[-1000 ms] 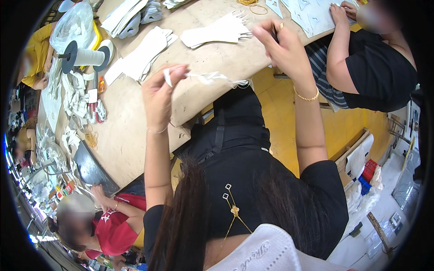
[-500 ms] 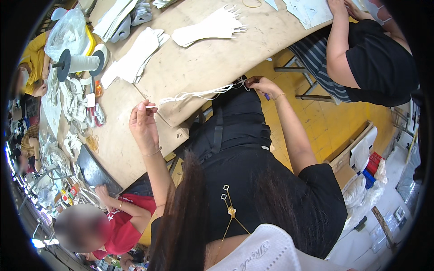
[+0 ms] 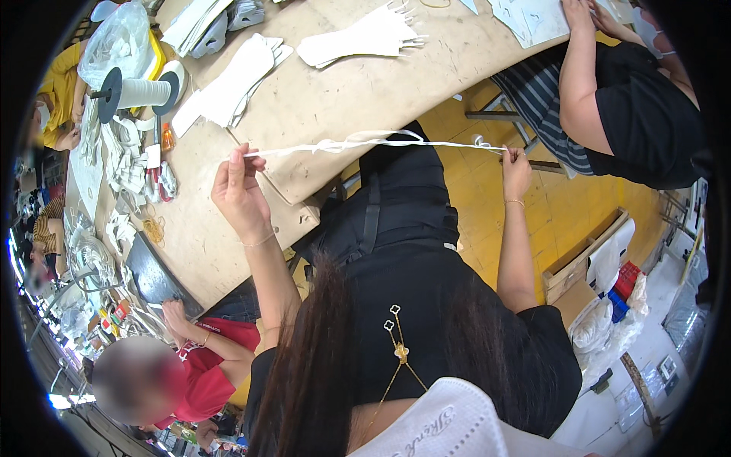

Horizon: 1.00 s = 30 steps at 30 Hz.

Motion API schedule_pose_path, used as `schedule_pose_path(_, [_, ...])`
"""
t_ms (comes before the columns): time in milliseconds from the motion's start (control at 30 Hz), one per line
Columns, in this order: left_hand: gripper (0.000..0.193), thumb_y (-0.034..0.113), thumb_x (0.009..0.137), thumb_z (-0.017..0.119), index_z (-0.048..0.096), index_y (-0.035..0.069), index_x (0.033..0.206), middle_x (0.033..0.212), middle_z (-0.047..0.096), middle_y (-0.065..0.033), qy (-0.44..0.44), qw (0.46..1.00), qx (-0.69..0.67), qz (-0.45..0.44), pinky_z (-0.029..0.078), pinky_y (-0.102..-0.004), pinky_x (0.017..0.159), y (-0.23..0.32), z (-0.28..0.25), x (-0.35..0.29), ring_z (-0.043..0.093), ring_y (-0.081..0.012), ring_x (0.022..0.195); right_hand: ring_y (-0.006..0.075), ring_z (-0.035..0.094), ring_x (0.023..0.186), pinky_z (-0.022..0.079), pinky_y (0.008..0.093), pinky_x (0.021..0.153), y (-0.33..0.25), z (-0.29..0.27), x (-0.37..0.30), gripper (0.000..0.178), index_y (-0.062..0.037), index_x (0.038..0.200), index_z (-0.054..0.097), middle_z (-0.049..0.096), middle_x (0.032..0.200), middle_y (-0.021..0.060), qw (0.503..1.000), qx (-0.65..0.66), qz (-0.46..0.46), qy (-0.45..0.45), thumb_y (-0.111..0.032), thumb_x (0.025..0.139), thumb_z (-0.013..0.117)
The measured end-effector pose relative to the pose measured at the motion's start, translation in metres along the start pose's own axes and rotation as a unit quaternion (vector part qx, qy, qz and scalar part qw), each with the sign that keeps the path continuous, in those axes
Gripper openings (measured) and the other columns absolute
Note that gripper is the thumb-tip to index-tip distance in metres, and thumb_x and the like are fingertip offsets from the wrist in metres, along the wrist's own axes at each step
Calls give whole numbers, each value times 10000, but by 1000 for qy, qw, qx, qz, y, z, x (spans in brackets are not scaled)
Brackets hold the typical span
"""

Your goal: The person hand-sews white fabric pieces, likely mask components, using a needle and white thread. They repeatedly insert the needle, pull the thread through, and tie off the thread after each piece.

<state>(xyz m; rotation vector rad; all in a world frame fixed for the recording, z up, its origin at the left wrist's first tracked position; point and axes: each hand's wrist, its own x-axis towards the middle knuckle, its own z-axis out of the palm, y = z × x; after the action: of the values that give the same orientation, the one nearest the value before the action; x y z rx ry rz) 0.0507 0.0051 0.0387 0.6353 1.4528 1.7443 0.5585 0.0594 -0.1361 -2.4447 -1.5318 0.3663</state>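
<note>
A bundle of thin white cords point(image 3: 343, 143) stretches sideways between my two hands, over the table's edge and my lap. My left hand point(image 3: 241, 196) pinches its left end above the tabletop. The other end is pinched in my right hand point(image 3: 516, 174), held out to the right above the yellow floor. Between them the strands are partly twisted, with a loose loop near the middle and a small curl close to my right hand. Beyond the cords, stacked white fabric pieces point(image 3: 242, 80) lie on the table, and another white stack with narrow fringed ends point(image 3: 362, 39) lies farther right.
A spool of white cord point(image 3: 145, 93) stands at the left beside scissors point(image 3: 160, 183) and heaped white strips point(image 3: 126, 161). A person in red point(image 3: 217, 365) works at lower left. Another in black point(image 3: 636, 114) sits at upper right over white sheets point(image 3: 529, 23). The table point(image 3: 320, 99) has a wooden edge.
My right hand has moved out to the right from near my lap, drawing the cords taut and nearly level. My left hand stays almost in place, still pinching its end.
</note>
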Motion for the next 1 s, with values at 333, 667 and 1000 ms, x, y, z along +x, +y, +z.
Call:
schedule_pose_path(333, [241, 173, 1002, 645, 701, -60, 1032, 918, 724, -132, -35, 992, 54, -105, 532, -274, 725, 1, -11, 3, 699, -176, 761, 395, 700, 808, 515, 455, 680, -17, 0, 9, 517, 66, 1130, 622, 734, 905, 200, 908, 78, 10, -412, -324, 840, 798])
schedule_pose_path(667, [223, 168, 1003, 641, 700, -46, 1026, 925, 727, -137, -33, 995, -9, -95, 532, -273, 741, 6, -5, -5, 710, -178, 793, 264, 650, 831, 523, 365, 778, -295, -80, -36, 182, -48, 1076, 736, 665, 932, 106, 743, 279, -511, -330, -144, 945, 653])
schedule_pose_path(1000, [234, 172, 999, 647, 701, -55, 1029, 916, 726, -142, -25, 997, -28, -68, 534, -281, 742, 10, -9, -11, 707, -184, 773, 255, 679, 844, 530, 323, 792, -351, -60, -56, 195, -66, 1073, 763, 725, 932, 111, 678, 215, -517, -476, -165, 925, 682])
